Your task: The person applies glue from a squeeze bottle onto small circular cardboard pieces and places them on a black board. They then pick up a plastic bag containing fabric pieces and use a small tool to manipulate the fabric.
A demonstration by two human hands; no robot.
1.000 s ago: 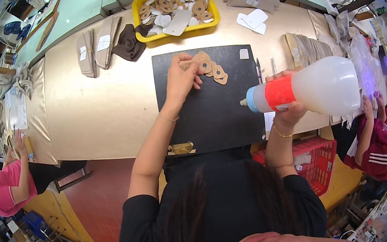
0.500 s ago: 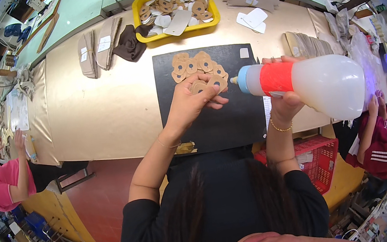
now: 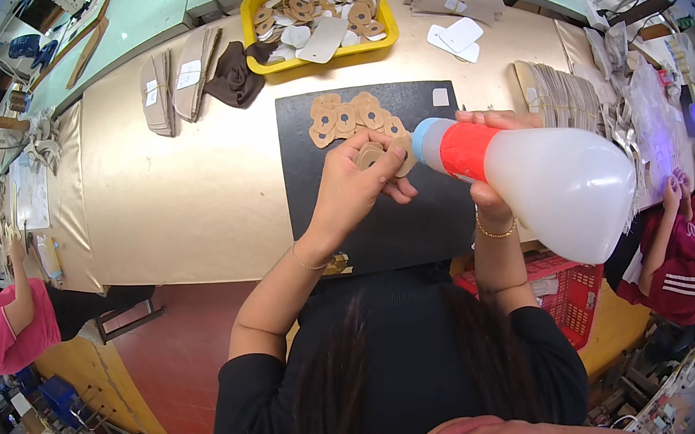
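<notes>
Head view: the left hand (image 3: 358,182) pinches a tan leather piece (image 3: 372,157) over the black mat (image 3: 339,218); the right hand (image 3: 486,189) grips the glue bottle (image 3: 537,177), nozzle touching it; bare mat lies nearer the table edge.

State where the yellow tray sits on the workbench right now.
In the head view, the yellow tray sits at the far edge of the bench, just beyond the black mat.
</notes>
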